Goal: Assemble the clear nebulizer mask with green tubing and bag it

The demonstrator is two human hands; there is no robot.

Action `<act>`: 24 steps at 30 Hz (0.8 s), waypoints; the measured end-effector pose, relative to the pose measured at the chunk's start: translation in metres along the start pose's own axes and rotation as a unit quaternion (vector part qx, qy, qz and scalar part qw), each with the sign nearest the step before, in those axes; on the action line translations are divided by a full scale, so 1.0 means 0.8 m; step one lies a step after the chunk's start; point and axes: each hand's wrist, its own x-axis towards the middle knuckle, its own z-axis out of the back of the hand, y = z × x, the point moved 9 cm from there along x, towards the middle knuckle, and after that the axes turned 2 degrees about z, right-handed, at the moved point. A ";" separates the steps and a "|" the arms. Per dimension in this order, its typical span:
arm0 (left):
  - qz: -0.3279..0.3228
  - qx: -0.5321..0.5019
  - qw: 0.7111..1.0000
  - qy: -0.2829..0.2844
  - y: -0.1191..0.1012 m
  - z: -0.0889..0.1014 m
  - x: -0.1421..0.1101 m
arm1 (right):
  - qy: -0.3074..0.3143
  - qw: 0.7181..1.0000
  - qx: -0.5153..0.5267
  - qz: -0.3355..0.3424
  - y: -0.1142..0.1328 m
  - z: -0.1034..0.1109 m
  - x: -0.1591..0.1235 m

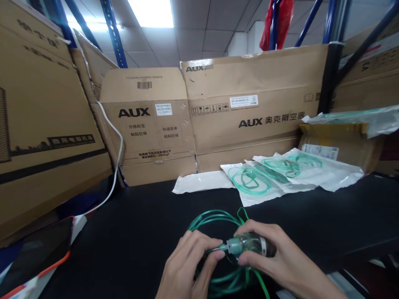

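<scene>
My left hand (187, 265) pinches the end of a green tube (215, 218) where it meets a pale green connector (232, 246). My right hand (274, 257) is wrapped round a clear plastic mask (252, 243) with a metal band, into which that connector fits. The green tubing lies coiled on the black table (140, 232) under and behind both hands. Both hands are low in the middle of the view, close together and touching the same assembly.
Several sealed white pouches with green tubing (271, 174) lie at the back right, with one flat pouch (202, 182) beside them. Large AUX cardboard boxes (243, 108) wall the table. A phone (37, 249) lies at the left. A yellowish carton (339, 145) stands at the right.
</scene>
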 end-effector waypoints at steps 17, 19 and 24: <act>-0.029 0.128 0.987 -0.095 -0.007 -0.014 -0.018 | -0.004 1.000 -0.018 -0.005 -0.004 0.000 -0.001; -0.028 0.126 0.987 -0.093 -0.007 -0.015 -0.018 | -0.004 1.000 -0.024 -0.010 -0.005 0.000 -0.002; -0.041 0.122 0.988 -0.084 -0.008 -0.015 -0.019 | 0.014 0.999 -0.031 -0.008 -0.005 0.001 -0.004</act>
